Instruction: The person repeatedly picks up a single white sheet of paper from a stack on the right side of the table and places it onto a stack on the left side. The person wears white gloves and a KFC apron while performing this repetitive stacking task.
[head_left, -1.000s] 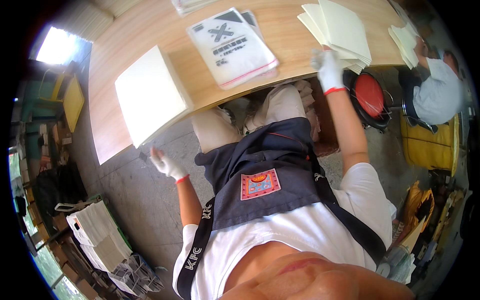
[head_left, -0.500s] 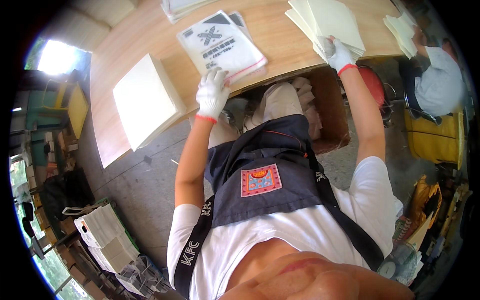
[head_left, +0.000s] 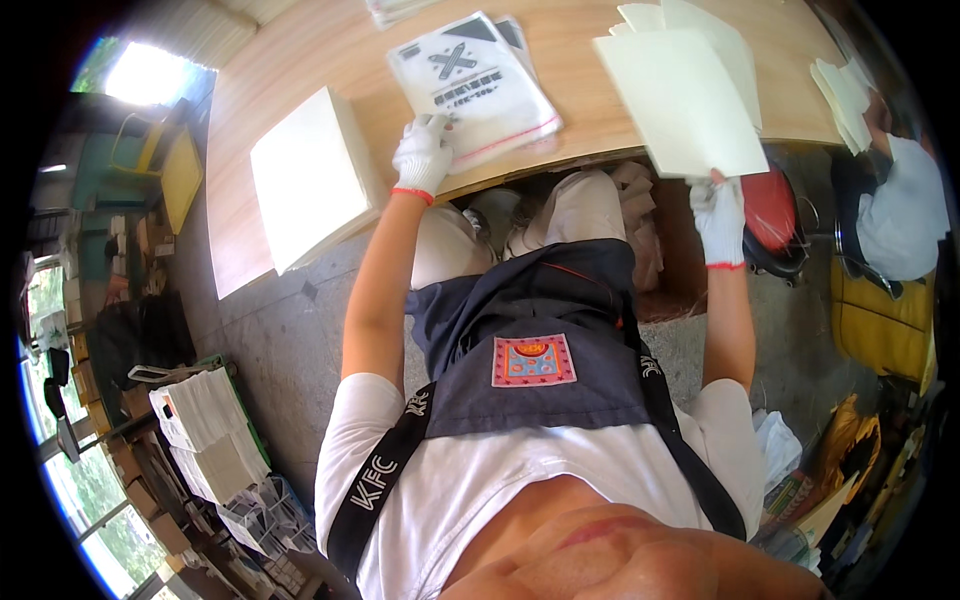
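Note:
My right hand (head_left: 718, 215), in a white knit glove with a red cuff, is closed on the near edge of a thin cream paper booklet (head_left: 680, 105). The booklet reaches past the table's front edge, above more cream booklets (head_left: 735, 50) lying fanned on the table. My left hand (head_left: 423, 155), gloved the same way, has its fingers bent at the near left corner of a translucent plastic bag (head_left: 475, 90) with dark print and a red line along its near edge. That bag lies flat on top of other bags.
On the table's left stands a thick cream paper stack (head_left: 315, 180). The wooden table (head_left: 235, 215) ends just before my knees. At the right a co-worker (head_left: 905, 205) sits handling cream papers (head_left: 842, 100). A red stool (head_left: 770, 220) and a brown box (head_left: 680, 270) are below the table's edge.
My right hand has drawn a booklet off the fanned pile, toward me and slightly right. My left hand stays at the bag's corner. The whole view has shifted a little.

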